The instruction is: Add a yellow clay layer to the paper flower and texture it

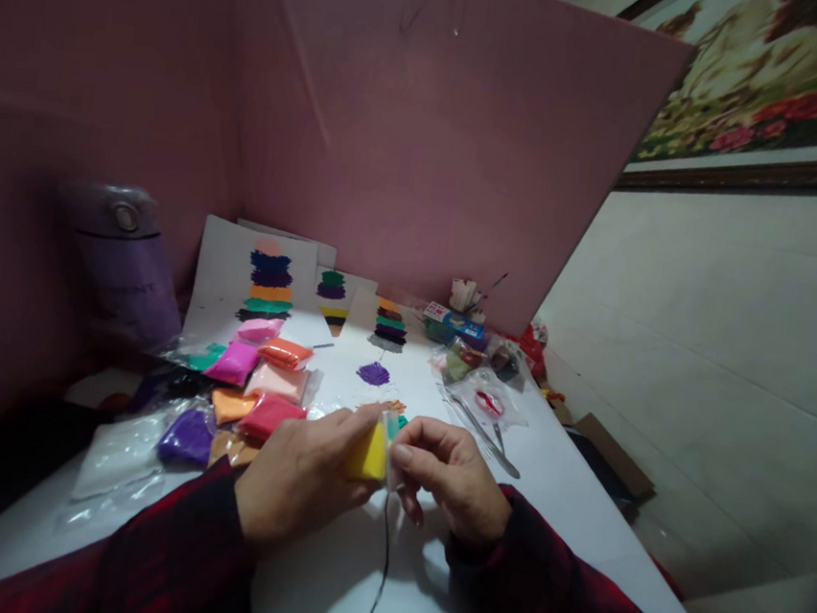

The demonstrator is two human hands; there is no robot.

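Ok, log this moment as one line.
left hand: holds yellow packet | right hand: pinches packet edge | colored packets left on white table

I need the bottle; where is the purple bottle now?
The purple bottle stands at the far left of the head view, against the pink board, behind the colour packets.

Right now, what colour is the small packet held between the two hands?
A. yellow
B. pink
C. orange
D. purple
A. The packet pinched between the left hand and the right hand is yellow; the purple, orange and pink packets lie on the table to the left.
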